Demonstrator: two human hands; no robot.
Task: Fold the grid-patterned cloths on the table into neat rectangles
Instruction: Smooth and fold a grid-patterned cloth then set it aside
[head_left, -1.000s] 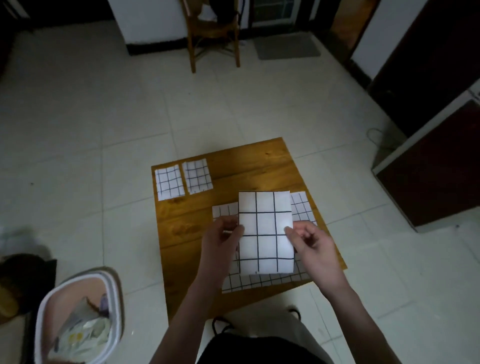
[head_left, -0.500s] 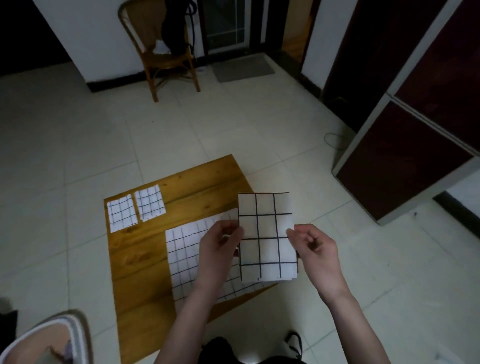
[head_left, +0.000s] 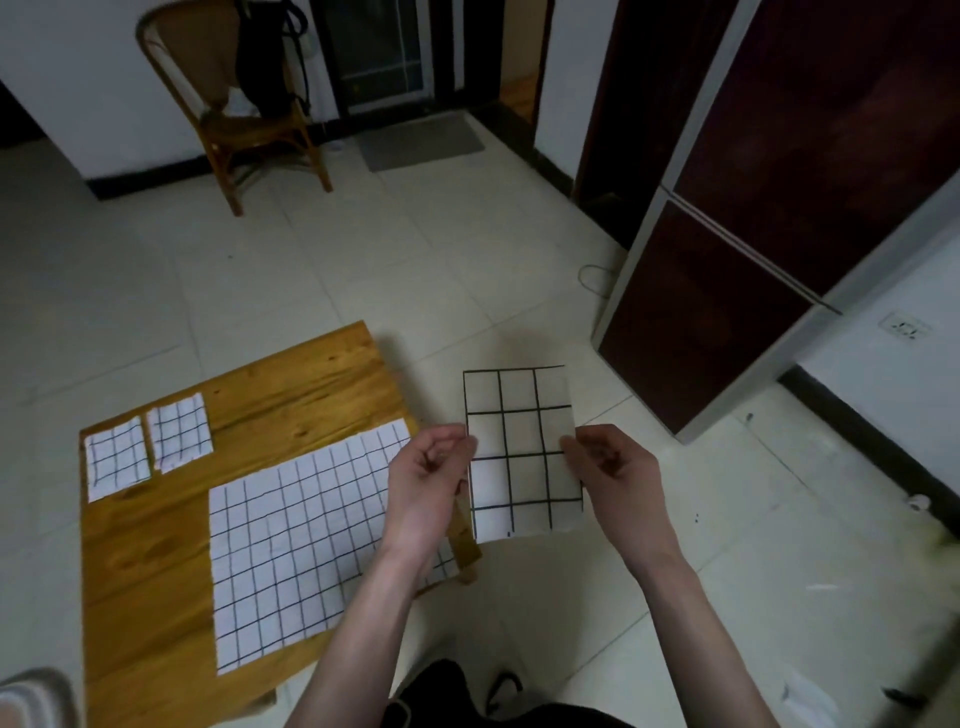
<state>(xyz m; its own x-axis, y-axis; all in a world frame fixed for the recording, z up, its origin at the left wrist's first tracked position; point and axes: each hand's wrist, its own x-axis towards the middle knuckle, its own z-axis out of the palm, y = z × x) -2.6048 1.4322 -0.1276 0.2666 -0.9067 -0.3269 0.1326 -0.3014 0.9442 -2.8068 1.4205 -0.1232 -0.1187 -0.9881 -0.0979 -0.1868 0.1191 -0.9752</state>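
Observation:
I hold a folded white cloth (head_left: 522, 452) with a bold black grid upright in the air, to the right of the wooden table (head_left: 291, 395). My left hand (head_left: 431, 467) pinches its left edge and my right hand (head_left: 610, 462) pinches its right edge. A larger fine-grid cloth (head_left: 301, 540) lies spread flat on the table's near right part. Two small folded grid cloths (head_left: 118, 458) (head_left: 179, 432) lie side by side at the table's far left corner.
A wooden chair (head_left: 244, 109) with a dark bag on it stands by the far wall. A dark cabinet (head_left: 753, 260) stands to the right on the tiled floor. A basket rim (head_left: 31, 701) shows at the bottom left.
The view has swung to the right and up, so the table now sits left of my hands. The held cloth, earlier over the table, is now over the floor. My grip is unchanged.

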